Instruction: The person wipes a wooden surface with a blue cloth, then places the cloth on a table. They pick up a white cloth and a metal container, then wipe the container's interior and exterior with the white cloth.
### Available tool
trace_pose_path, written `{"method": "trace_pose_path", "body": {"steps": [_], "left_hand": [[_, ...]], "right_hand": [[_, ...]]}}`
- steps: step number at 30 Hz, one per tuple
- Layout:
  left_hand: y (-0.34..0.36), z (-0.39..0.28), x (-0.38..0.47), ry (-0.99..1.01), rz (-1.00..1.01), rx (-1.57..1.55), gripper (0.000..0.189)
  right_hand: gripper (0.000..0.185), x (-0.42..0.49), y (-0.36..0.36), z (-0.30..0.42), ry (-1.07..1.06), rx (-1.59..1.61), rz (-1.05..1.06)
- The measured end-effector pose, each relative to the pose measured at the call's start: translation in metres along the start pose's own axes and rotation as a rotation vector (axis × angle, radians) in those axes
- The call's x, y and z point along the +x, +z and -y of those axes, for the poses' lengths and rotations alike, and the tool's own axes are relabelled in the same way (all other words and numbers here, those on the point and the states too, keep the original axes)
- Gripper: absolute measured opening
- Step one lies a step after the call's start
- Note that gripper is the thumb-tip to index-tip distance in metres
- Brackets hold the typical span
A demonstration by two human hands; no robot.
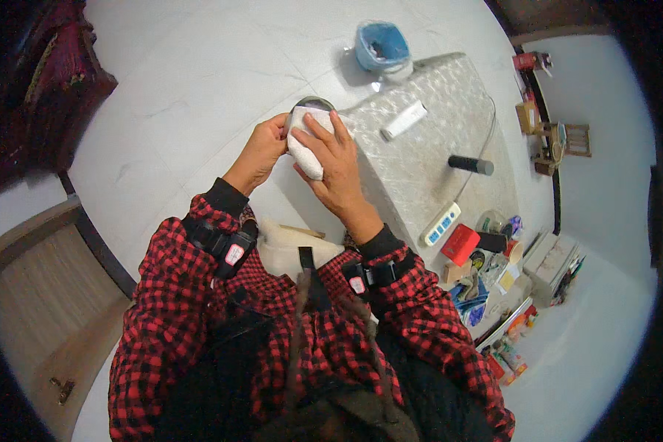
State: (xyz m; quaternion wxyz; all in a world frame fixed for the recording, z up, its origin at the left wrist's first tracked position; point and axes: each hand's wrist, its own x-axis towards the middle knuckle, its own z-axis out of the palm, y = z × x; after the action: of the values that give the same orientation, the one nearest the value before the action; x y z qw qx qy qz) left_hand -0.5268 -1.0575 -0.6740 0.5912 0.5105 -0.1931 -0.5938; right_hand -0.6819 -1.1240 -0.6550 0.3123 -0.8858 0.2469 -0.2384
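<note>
Both hands are raised in front of me around a rounded object with a dark, greyish rim (315, 101). A white, textured piece, possibly folded cloth or paper (305, 157), covers most of its near side. My left hand (264, 149) grips the object at its left edge, with the fingertips partly hidden behind it. My right hand (334, 160) lies over the white piece, its fingers spread across the surface and pressing it against the object. What exactly the object is cannot be made out.
A table with a shiny patterned cover (420, 160) stands at my right. On it are a white device (404, 120), a black cylinder (471, 165), a power strip (441, 224), a red box (461, 245) and clutter. Beyond its far edge is a blue-lined bin (382, 47).
</note>
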Motion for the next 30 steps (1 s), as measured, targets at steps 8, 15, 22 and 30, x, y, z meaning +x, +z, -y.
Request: {"method": "trace_pose_path", "body": {"steps": [8, 15, 22, 30], "left_hand": [[-0.107, -0.010, -0.025, 0.065, -0.068, 0.086, 0.030], [-0.175, 0.108, 0.002, 0.055, -0.310, -0.154, 0.043], [-0.183, 0.224, 0.042, -0.166, -0.130, -0.772, 0.056], [-0.213, 0.252, 0.069, -0.205, -0.198, -0.697, 0.051]], "right_hand": [[0.066, 0.097, 0.107, -0.021, 0.758, 0.620, 0.232], [0.054, 0.032, 0.225, -0.079, 0.864, 1.120, 0.269], [0.043, -0.014, 0.273, -0.163, 0.648, 0.926, 0.337], [0.039, -0.021, 0.316, -0.208, 0.483, 0.915, 0.293]]}}
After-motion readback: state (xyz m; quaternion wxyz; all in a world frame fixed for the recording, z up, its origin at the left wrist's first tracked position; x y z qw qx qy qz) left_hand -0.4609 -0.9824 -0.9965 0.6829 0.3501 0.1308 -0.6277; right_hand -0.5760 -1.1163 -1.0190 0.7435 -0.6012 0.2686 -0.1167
